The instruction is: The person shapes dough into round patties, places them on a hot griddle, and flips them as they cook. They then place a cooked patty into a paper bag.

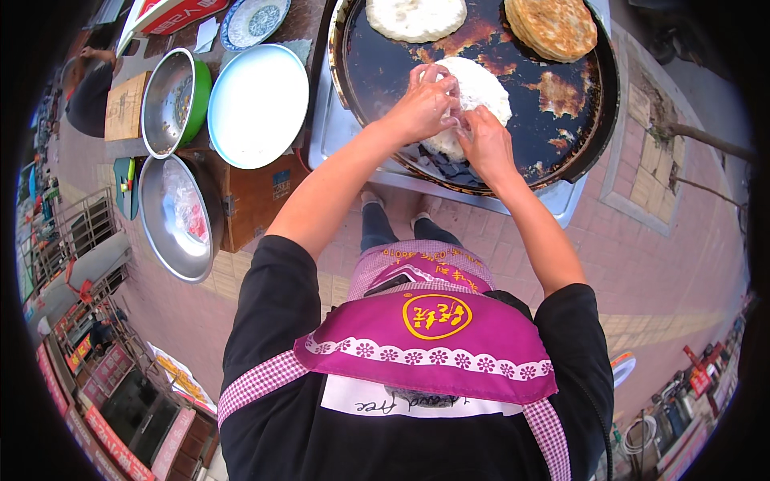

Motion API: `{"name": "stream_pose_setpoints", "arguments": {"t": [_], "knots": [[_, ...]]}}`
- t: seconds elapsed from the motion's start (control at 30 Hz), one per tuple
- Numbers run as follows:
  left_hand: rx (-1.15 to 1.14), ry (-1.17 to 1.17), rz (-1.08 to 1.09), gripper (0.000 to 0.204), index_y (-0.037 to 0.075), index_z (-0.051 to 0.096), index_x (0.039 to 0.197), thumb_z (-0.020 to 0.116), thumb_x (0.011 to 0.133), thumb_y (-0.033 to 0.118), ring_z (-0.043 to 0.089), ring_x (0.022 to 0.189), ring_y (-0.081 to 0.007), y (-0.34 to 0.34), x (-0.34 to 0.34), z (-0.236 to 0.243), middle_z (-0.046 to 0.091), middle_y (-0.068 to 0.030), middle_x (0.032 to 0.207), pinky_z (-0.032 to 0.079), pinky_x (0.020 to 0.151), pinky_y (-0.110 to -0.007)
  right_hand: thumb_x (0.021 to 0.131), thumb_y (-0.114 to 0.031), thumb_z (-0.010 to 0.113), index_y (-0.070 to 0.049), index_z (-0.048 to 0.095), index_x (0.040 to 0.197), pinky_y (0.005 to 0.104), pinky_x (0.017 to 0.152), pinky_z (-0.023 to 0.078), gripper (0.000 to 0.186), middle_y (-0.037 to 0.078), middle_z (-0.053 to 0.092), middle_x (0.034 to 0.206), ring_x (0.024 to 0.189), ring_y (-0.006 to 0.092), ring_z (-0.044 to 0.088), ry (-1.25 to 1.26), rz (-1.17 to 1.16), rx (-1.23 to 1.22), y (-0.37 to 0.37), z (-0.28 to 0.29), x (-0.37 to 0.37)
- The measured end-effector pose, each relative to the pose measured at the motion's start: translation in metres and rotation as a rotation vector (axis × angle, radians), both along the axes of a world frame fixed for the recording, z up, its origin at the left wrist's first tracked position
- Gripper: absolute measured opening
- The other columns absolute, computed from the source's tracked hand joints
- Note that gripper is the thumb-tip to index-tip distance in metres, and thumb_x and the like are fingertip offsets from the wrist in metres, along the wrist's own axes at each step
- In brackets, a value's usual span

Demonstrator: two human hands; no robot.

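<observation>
A pale, uncooked round flatbread [487,90] lies at the near side of a large round black griddle [525,136]. Over its near left part, my left hand [427,106] and my right hand [486,146] meet with bent fingers. Both sets of fingertips pinch the soft dough between them; the exact grip is partly hidden by the fingers. Farther back on the griddle sits another pale flatbread [417,18]. Browned flatbreads [553,28] are stacked at the far right.
Left of the griddle are a large white plate [258,104], a green-sided steel bowl [192,100] and a patterned plate [255,22]. Lower down, a wide metal basin [172,228] holds a plastic bag. A thin tree trunk [710,140] rises at the right.
</observation>
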State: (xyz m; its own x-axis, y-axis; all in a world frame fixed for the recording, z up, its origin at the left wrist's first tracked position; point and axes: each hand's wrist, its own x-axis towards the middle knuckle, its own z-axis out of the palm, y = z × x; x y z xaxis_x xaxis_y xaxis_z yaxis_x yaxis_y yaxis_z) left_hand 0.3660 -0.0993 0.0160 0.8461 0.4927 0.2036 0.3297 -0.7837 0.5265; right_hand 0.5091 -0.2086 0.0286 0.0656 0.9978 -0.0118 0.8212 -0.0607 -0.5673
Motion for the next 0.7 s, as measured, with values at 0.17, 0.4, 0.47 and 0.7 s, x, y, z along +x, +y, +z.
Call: {"name": "stream_pose_setpoints", "arguments": {"t": [0.17,0.4,0.47,0.7], "knots": [[-0.017,-0.001,0.018,0.013,0.010,0.071,0.077,0.076,0.068,0.019,0.043,0.119,-0.0284,0.009,0.004,0.004,0.058,-0.0036,0.100,0.027,0.103,-0.051,0.077,-0.009,0.071,-0.002,0.064,0.086,0.0389,0.067,0.050,0.013,0.012,0.062,0.083,0.073,0.0303,0.063,0.204,-0.154,0.002,0.001,-0.008,0.014],[0.047,0.152,0.065,0.009,0.012,0.071,0.075,0.075,0.067,0.015,0.042,0.120,-0.0313,0.019,0.037,-0.004,0.059,-0.0074,0.103,0.026,0.102,-0.052,0.077,-0.015,0.073,-0.002,0.064,0.084,0.0414,0.069,0.050,0.018,0.014,0.065,0.083,0.077,0.0320,0.064,0.059,-0.203,-0.173,0.025,-0.008,0.036],[0.066,0.181,0.072,0.010,0.012,0.071,0.076,0.074,0.066,0.013,0.042,0.118,-0.0318,0.021,0.045,-0.006,0.058,-0.0090,0.102,0.026,0.101,-0.052,0.077,-0.016,0.073,-0.002,0.064,0.084,0.0428,0.070,0.049,0.018,0.014,0.065,0.084,0.080,0.0331,0.064,0.021,-0.245,-0.178,0.031,-0.007,0.036],[0.148,0.271,0.077,0.014,0.007,0.071,0.080,0.066,0.067,0.006,0.044,0.114,-0.0331,0.026,0.063,-0.007,0.058,-0.0121,0.100,0.025,0.100,-0.056,0.081,-0.018,0.068,-0.002,0.067,0.087,0.0445,0.070,0.050,0.018,0.018,0.067,0.084,0.080,0.0363,0.065,0.075,-0.254,-0.215,0.034,-0.002,0.048]]}}
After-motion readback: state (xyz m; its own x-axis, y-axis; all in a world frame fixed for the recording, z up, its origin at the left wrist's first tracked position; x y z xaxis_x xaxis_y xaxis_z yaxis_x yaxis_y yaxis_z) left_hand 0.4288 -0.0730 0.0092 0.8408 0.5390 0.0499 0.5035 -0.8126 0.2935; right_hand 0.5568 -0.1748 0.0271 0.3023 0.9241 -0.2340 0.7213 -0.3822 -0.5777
